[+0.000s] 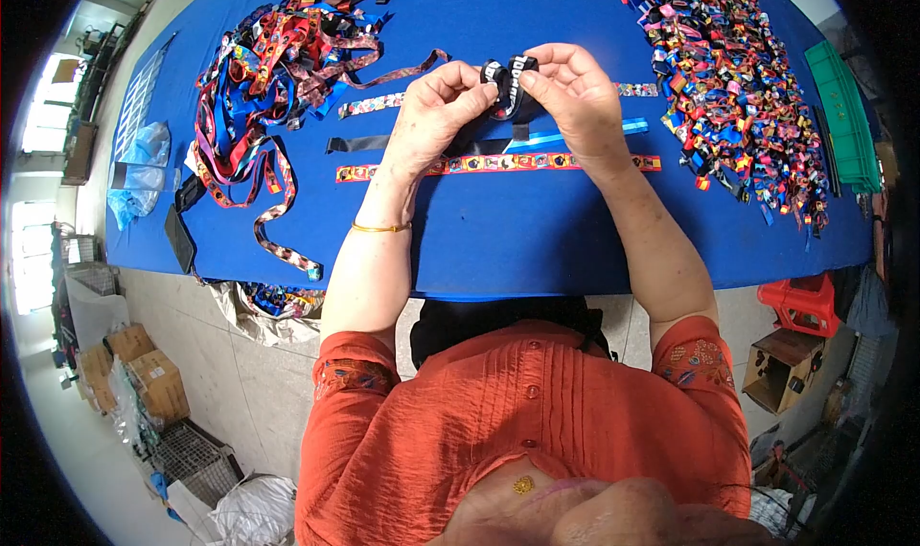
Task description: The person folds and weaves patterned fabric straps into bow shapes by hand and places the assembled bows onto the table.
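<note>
A black ribbon point(518, 71) with white lettering is curled into a loop between my hands, above the blue-covered table. My left hand point(436, 110) pinches one side between thumb and fingers. Facing it, my right hand point(578, 96) pinches the other side the same way. Beneath them, several ribbon strips lie crosswise: a pale patterned strip point(374, 105), a plain black strip point(356, 145), a bright blue strip point(613, 129) and a red-and-yellow patterned strip point(498, 164). My forearms and hands hide parts of these strips.
Long tangled ribbons point(278, 57) are heaped at the left, one trailing toward the front edge. A broad pile of small looped ribbon pieces point(743, 96) covers the right, beside a green tray point(843, 115). Clear plastic bags point(144, 168) lie far left. A red stool point(803, 302) stands on the floor.
</note>
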A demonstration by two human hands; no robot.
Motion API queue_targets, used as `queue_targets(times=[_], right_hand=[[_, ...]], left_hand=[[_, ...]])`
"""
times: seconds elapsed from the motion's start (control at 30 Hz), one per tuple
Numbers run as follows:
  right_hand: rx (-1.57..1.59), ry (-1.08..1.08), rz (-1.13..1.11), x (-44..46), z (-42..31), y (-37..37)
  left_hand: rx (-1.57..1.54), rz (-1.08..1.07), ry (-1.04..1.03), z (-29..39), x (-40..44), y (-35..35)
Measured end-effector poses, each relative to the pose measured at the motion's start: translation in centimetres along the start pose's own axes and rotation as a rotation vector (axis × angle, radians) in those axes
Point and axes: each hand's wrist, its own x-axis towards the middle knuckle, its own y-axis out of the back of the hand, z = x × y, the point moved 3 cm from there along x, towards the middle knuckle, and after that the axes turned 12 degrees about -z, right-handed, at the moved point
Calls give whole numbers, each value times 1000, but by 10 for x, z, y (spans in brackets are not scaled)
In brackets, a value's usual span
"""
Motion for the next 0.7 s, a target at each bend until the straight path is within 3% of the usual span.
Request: queue_targets(times=[0.7], right_hand=[[-70,8,-80,-2,8,-2]], left_hand=[[98,-34,67,-11,1,5]])
